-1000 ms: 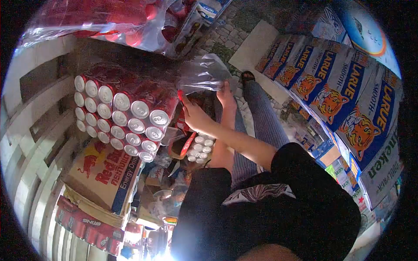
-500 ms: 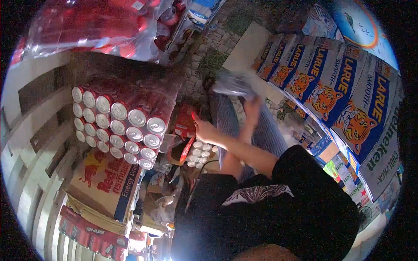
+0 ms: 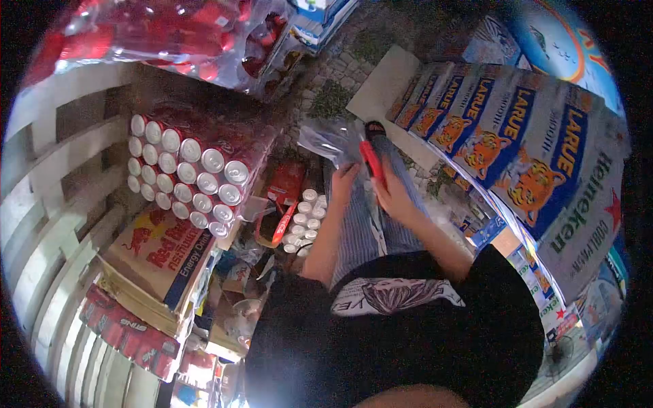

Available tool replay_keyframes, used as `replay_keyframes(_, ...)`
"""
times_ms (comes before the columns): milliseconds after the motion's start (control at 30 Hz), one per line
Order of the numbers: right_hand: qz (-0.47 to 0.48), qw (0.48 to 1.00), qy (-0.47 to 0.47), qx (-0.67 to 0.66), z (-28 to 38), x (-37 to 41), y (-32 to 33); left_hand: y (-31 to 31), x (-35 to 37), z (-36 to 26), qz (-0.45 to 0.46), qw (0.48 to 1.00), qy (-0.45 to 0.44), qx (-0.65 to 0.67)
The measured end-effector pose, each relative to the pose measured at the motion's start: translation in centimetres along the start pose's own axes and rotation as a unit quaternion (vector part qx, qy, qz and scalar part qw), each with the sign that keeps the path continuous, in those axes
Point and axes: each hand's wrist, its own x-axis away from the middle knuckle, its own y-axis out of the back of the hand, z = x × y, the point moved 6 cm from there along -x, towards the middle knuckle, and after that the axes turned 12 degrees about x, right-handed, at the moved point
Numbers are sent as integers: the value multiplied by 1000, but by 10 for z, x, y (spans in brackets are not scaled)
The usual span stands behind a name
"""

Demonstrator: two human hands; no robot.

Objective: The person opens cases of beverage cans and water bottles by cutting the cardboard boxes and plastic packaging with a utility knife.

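Observation:
My right hand (image 3: 393, 194) is closed around a slim red tool (image 3: 371, 160), which looks like a box cutter, held over my lap. My left hand (image 3: 345, 180) is closed at the lower edge of a crumpled clear plastic wrap (image 3: 325, 141). Both hands are in front of my striped trousers (image 3: 360, 224), a short way apart. Left of them lies a group of white-topped cans (image 3: 306, 221), with a red strip (image 3: 283, 224) beside it.
A shrink-wrapped block of red cans (image 3: 190, 163) rests on a Red Bull carton (image 3: 166, 251) at left. Wrapped red bottles (image 3: 170, 41) are at upper left. Larue cartons (image 3: 517, 156) and a Heineken carton (image 3: 585, 217) line the right. Stone paving (image 3: 340, 64) shows ahead.
My forearms have uncrossed: the right hand with the red tool has moved right, and the left hand has moved left. The clear plastic has shifted left. The view has tilted slightly.

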Motion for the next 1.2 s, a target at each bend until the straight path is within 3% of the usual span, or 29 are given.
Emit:
replay_keyframes(33, -8, 1000, 1, -5, -3, 7, 11, -2, 9, -6, 3, 995, 22, 99)
replay_keyframes(100, -48, 996, 40, 64, 10, 21, 44, -7, 26, -24, 45, 994, 24, 100)
replay_keyframes(133, -128, 989, 64, 39, -10, 22, 47, -14, 36, -28, 78, 991, 31, 106)
replay_keyframes(167, -138, 988, 59, 31, -7, 30, 55, -18, 46, -28, 88, 991, 33, 96)
replay_keyframes(267, -129, 990, -5, 50, -9, 41, 67, -40, 64, -24, 153, 984, 78, 49)
replay_keyframes(333, -122, 991, 59, -23, -14, 42, 59, -64, 81, -31, 180, 978, 95, 46)
replay_keyframes(400, -61, 997, 7, 49, 6, 63, 79, -71, 88, -22, 215, 969, 120, -14)
replay_keyframes(433, -70, 997, -5, 44, -13, 61, 72, -71, 90, -18, 226, 964, 128, -55)
replay_keyframes(467, -137, 989, 44, 32, -37, 52, 61, -73, 91, -18, 233, 962, 133, -58)
replay_keyframes(500, -199, 975, 99, 23, -55, 47, 53, -66, 88, -16, 187, 962, 141, -143)
replay_keyframes(533, -197, 974, 105, 25, -75, 47, 49, -58, 85, -16, 134, 954, 144, -225)
replay_keyframes(600, -257, 946, 165, 106, -107, 54, 63, -54, 82, -18, 133, 968, 95, -193)
replay_keyframes(667, -181, 967, 61, 167, -153, 68, 72, -32, 73, -16, 119, 977, 10, -176)
replay_keyframes(700, -238, 955, 61, 166, -170, 91, 80, -18, 70, -15, 85, 983, -7, -161)
replay_keyframes(733, -212, 950, 47, 225, -232, 88, 66, -4, 71, -14, 52, 982, 6, -179)
replay_keyframes(767, -230, 953, 58, 188, -229, 120, 82, 12, 76, -10, 25, 979, 25, -199)
replay_keyframes(800, -263, 950, 79, 147, -244, 146, 88, 18, 85, -12, -15, 990, -29, -138)
replay_keyframes(867, -202, 926, 4, 320, -299, 183, 84, 30, 106, -5, -54, 990, -17, -129)
replay_keyframes(900, -266, 883, 46, 384, -323, 208, 83, 33, 115, 1, -75, 990, -1, -123)
replay_keyframes(967, -232, 873, 28, 429, -383, 245, 81, 53, 127, 23, -118, 990, 21, -73)
replay_keyframes(1033, -119, 857, -108, 490, -517, 268, 64, 86, 132, 56, -179, 981, 71, 13)
replay_keyframes(1100, 6, 832, -328, 448, -500, 316, 83, 108, 139, 71, -184, 982, 5, 49)
replay_keyframes(1167, -9, 845, -289, 450, -514, 312, 88, 112, 169, 67, -264, 957, 90, 75)
replay_keyframes(1200, -17, 856, -259, 448, -517, 305, 88, 101, 185, 53, -279, 947, 69, 142)
